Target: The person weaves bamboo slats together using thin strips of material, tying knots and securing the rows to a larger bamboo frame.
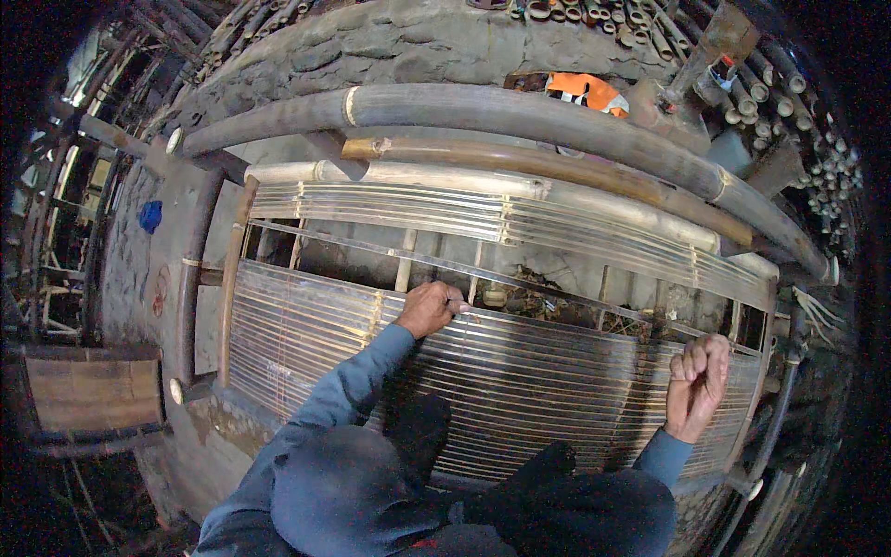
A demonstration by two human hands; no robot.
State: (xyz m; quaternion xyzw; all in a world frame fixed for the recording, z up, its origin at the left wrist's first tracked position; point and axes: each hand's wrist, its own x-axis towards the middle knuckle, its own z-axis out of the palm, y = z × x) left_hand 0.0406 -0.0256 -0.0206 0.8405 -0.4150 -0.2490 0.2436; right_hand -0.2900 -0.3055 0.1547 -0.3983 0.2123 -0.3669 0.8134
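I lean over a bamboo bench with a seat of slats, tied across in rows with cords. My left hand rests at the seat's far edge, beside the open gap. Its fingers are pinched together there, and what they hold is too small to tell. Over the seat's right part, my right hand is raised with curled fingers; anything in it is hidden. A single slat runs lengthwise across the gap, apart from the seat. Beyond it lies a band of narrow backrest slats.
Thick bamboo poles frame the far side. Stacked bamboo stands at the upper right, near an orange and black item. A stone wall rises behind. At left are a blue thing and a low slatted stool.
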